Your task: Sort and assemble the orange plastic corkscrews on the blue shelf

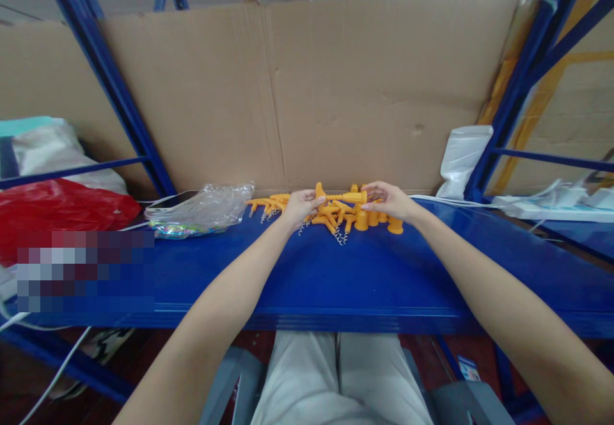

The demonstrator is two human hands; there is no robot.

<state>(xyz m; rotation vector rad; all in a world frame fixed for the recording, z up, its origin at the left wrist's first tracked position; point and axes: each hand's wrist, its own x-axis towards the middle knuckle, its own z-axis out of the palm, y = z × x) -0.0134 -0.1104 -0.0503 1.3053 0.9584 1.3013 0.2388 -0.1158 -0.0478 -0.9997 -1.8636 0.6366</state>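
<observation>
My left hand (304, 206) is closed on the handle of an orange corkscrew (320, 191), held sideways above the blue table. My right hand (387, 200) pinches the wide end of an orange plastic sleeve (354, 197). Corkscrew and sleeve are lined up and meet between my hands; how far one sits inside the other is too small to tell. Below them lies a pile of orange corkscrews (330, 220) with bare metal spirals. More corkscrews (265, 203) lie left of my left hand. Several orange sleeves (395, 225) stand upright under my right hand.
A clear plastic bag (201, 210) lies on the blue table (307, 278) at left, near a red bag (57, 214). Cardboard (359, 92) walls the back. At right are a white pouch (463, 159) and a power strip (551, 207) with cables.
</observation>
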